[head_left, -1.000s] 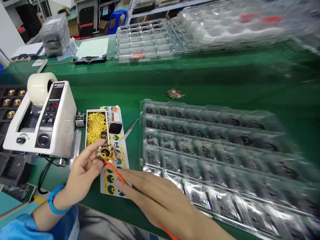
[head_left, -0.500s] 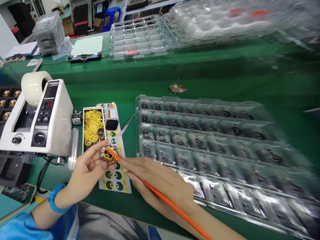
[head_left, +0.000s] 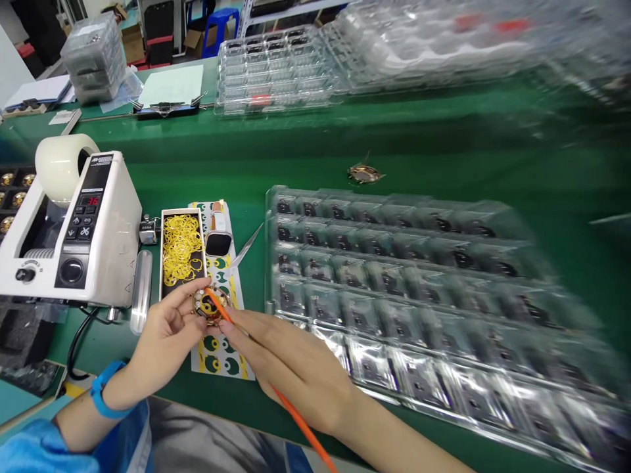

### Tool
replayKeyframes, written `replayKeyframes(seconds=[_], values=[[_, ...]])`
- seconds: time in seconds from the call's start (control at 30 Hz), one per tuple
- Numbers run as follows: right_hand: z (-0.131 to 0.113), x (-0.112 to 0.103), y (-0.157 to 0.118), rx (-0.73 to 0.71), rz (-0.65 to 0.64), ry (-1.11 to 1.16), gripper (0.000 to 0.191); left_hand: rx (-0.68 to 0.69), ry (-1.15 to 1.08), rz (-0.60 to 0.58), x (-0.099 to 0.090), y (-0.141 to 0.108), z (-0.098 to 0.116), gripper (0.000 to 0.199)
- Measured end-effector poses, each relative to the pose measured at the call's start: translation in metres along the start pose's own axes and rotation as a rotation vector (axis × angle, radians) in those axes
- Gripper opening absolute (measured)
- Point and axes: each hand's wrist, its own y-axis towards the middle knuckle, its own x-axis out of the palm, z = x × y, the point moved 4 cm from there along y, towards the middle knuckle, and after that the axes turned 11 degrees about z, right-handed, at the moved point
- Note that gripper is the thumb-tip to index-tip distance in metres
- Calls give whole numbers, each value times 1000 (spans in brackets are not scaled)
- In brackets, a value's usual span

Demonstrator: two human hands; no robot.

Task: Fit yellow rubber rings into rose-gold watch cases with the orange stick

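My left hand (head_left: pixel 165 332) pinches a round gold-rimmed disc (head_left: pixel 211 306) with a yellow and black centre between thumb and fingers. My right hand (head_left: pixel 290 355) is shut on a thin orange stick (head_left: pixel 300 424), and its tip rests on the disc's upper left. The fingertips of both hands nearly meet beside the disc. Below them lies a sheet of round green and yellow stickers (head_left: pixel 219 355). A blue band (head_left: pixel 104 392) circles my left wrist.
To the left stand a white tape dispenser (head_left: pixel 83 230) and a box of yellow rings (head_left: pixel 180 249). A smartwatch (head_left: pixel 218 243) and tweezers (head_left: pixel 248 244) lie close by. A clear blister tray (head_left: pixel 394 276) fills the right, with a loose gold disc (head_left: pixel 365 173) beyond it.
My right hand has risen toward the disc, bringing the orange stick's tip from the disc's lower edge onto its upper left. The view has drifted, shifting the scene slightly up and left.
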Motion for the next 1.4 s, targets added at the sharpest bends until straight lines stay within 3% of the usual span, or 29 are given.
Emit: replayKeyframes(seconds=[0.1,0.23,0.3,0.47,0.53,0.63,0.83,0.97,1.1,1.4], values=[[-5,3,1,-133,-65,-52,33,-5,32,44,-3,2,-2,37],[-5,-1,3,-155,-93,-49,32,-51,20,57,-5,3,-4,38],[-2,-8,4,-51,-57,-5,30,-75,-15,34,-4,3,-4,35],[17,-26,4,457,148,95,27,-51,17,31,0,2,-1,20],[21,-27,3,531,194,159,24,-33,54,34,1,1,-1,16],[23,-23,2,515,146,114,27,1,141,59,2,0,-1,13],[8,-10,0,346,124,46,29,141,289,148,2,-3,3,5],[-5,1,2,255,77,-99,12,249,351,160,4,-6,3,7],[-2,4,3,301,126,-136,4,350,490,92,9,-9,-2,26],[7,6,0,426,68,-142,8,596,682,5,11,-16,-10,50]])
